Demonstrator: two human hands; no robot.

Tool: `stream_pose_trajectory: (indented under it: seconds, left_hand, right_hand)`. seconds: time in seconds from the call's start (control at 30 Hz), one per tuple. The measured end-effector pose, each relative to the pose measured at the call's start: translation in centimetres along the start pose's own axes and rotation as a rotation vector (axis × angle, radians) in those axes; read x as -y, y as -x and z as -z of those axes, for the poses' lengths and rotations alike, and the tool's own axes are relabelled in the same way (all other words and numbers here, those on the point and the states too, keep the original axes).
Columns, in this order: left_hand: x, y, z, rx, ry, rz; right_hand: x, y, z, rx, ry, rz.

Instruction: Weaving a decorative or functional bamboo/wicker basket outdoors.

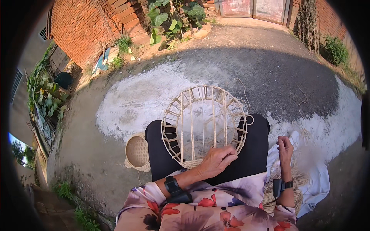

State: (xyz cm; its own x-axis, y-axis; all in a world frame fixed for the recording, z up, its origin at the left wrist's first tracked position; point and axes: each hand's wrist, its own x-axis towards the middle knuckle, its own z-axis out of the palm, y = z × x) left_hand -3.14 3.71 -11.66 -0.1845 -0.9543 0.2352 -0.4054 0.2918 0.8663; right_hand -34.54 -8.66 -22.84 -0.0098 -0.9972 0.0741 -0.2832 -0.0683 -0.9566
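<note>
A round open basket frame (203, 122) of pale wrapped ribs rests on my lap, tilted away from me. My left hand (217, 160) grips its near rim, fingers curled over the edge. Out to the right, my right hand (285, 148) pinches a thin pale straw strand, which is blurred. A bundle of straw (286, 184) lies under that forearm on a white cloth (318, 181).
A small woven straw basket (137, 152) lies on the ground by my left knee. Loose strands (302, 102) trail on the pale concrete ahead. A brick wall (88, 30) with plants runs along the left, and a double door (252, 7) stands far ahead.
</note>
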Motion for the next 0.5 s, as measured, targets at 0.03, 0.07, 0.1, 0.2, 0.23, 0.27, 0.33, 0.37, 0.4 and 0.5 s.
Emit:
stream_pose_trajectory:
  seconds: [0.03,0.07,0.1,0.2,0.23,0.27,0.33,0.37,0.4,0.5]
  left_hand:
    - [0.0,0.0,-0.1,0.041,0.067,0.066]
    - [0.0,-0.1,0.0,0.047,0.085,0.053]
    - [0.0,-0.2,0.0,0.063,0.115,0.082]
    - [0.1,0.0,0.2,0.062,0.140,0.091]
    - [0.2,0.1,0.3,0.042,0.126,0.073]
    - [0.3,0.2,0.4,0.045,0.133,0.075]
    - [0.7,0.3,1.0,0.022,-0.026,-0.035]
    - [0.6,0.2,1.0,0.021,-0.028,-0.033]
    - [0.5,0.1,1.0,-0.008,-0.055,-0.073]
    - [-0.1,-0.2,1.4,-0.033,-0.107,-0.125]
  right_hand:
    - [4.4,-0.4,-1.2,0.033,-0.019,0.049]
    - [7.5,-0.7,-2.1,0.057,0.039,0.076]
    - [9.0,-1.2,-3.0,0.067,0.109,0.174]
    - [12.3,-2.7,-6.4,0.117,0.160,0.318]
    - [13.2,-3.2,-7.2,0.125,0.266,0.361]
    - [14.1,-3.7,-7.7,0.134,0.371,0.404]
    - [15.4,-4.5,-9.0,0.193,0.460,0.545]
    - [15.7,-4.7,-9.5,0.252,0.548,0.687]
    - [15.9,-4.9,-9.9,0.253,0.545,0.689]
    - [15.9,-5.2,-11.2,0.351,0.526,0.650]
